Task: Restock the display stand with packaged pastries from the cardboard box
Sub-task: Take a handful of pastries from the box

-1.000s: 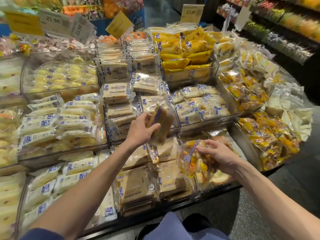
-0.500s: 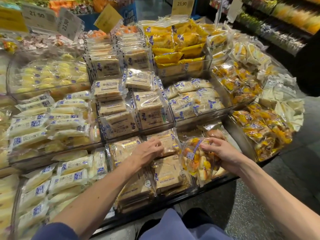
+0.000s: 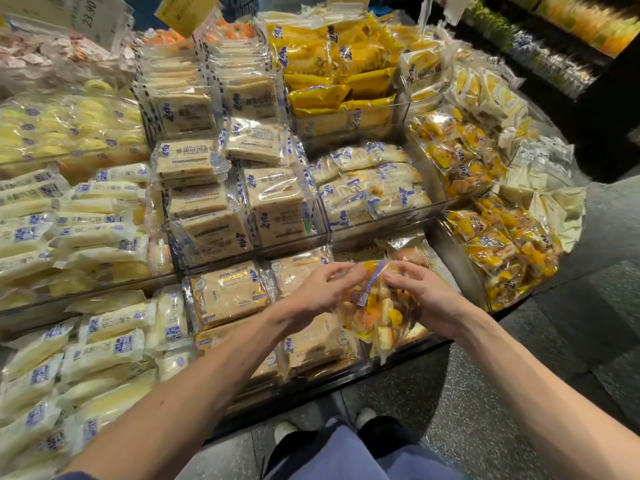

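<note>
A clear bag of orange and yellow pastry pieces (image 3: 375, 311) sits at the front edge of the tiered display stand (image 3: 459, 268), over its lowest right bin. My right hand (image 3: 429, 299) grips the bag's right side. My left hand (image 3: 320, 294) holds its upper left corner with curled fingers. Flat packs of brown sliced cake (image 3: 228, 296) lie just left of the bag, and more of them (image 3: 277, 199) fill the tier above. No cardboard box is in view.
Long white cream rolls (image 3: 104, 337) fill the left bins, yellow packs (image 3: 332, 74) the top tier, orange pastry bags (image 3: 502, 247) the right bins. Price tags (image 3: 187, 8) stand at the back. Dark shelving (image 3: 554, 46) runs along the far right. Grey floor (image 3: 554, 341) surrounds my feet.
My left hand let go of a brown cake pack on the middle tier, then came down and right onto the pastry bag. My right hand kept its hold on the bag.
</note>
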